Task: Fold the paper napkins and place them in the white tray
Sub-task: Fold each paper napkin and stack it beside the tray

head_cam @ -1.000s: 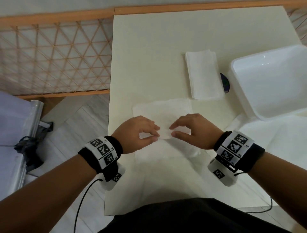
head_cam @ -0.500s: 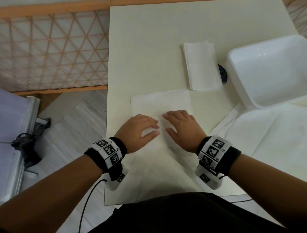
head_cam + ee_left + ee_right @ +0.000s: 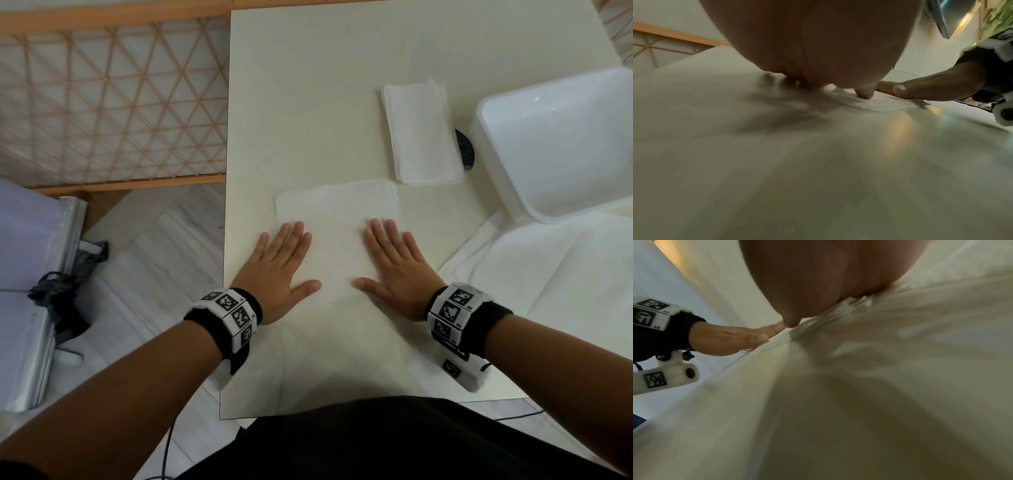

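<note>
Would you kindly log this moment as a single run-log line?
step: flattening napkin | left hand: flat on it | right hand: flat on it | white tray: empty

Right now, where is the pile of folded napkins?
In the head view, the folded napkins lie on the table, right of centre, just left of the white tray and beyond the right hand.

Both forearms extend forward, roughly parallel. The left hand [image 3: 282,270] lies palm down, fingers straight and slightly spread, thumb pointing inward. The right hand [image 3: 394,269] mirrors it, flat, thumb angled toward the left. Each wrist carries a black band with printed markers.
</note>
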A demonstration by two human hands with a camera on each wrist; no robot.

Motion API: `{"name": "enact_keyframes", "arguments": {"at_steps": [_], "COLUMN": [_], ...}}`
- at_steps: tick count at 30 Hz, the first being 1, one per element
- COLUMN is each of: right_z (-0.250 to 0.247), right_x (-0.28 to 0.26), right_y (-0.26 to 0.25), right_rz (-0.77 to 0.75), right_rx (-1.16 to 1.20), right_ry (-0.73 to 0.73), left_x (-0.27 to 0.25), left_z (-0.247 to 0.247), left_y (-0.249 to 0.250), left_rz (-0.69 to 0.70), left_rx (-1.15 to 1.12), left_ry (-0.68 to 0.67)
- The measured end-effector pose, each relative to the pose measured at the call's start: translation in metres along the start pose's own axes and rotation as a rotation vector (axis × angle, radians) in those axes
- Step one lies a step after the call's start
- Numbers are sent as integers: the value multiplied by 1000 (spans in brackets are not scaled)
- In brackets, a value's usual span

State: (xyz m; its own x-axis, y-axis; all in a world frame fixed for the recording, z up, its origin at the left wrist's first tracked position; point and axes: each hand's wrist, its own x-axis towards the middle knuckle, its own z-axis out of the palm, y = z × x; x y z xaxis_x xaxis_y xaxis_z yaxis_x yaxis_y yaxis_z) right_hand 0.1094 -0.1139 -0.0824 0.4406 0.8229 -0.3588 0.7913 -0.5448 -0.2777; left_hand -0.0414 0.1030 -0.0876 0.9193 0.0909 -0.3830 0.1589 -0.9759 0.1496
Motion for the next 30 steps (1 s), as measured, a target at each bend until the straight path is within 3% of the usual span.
{"name": "enact_keyframes", "arguments": {"at_steps": [4,7,9,13,18,21,27,30], "right_z": [-11,-29,-37,-47,-55,-64,-100,-118], "right_x": [5,24,35,48,53,49,50,68], "right_y": [-10,-23,-31,-34,-29,-20,15,39], "right_rz": [39,-47,-98,-56,-5,13,104,207], "right_rx": [48,54,49,50,171,396,657,840], "right_ry": [92,201,162,73,-72,-85,50,276], "left_x": [-3,-1,3,30,68,75,79,81], "left_z": [-4,-22,-39,-64,-67,-66,-71,-74], "left_y": [-3,3,8,4,-21,-26,-20,-16], "left_rz": [-11,-47,-85,-164,-178,-179,-219,-201], "left_rx": [-16,-165,-311,-511,-528,-460,-393,-454], "left_ry": [23,134,241,387,256,216,290,376]}}
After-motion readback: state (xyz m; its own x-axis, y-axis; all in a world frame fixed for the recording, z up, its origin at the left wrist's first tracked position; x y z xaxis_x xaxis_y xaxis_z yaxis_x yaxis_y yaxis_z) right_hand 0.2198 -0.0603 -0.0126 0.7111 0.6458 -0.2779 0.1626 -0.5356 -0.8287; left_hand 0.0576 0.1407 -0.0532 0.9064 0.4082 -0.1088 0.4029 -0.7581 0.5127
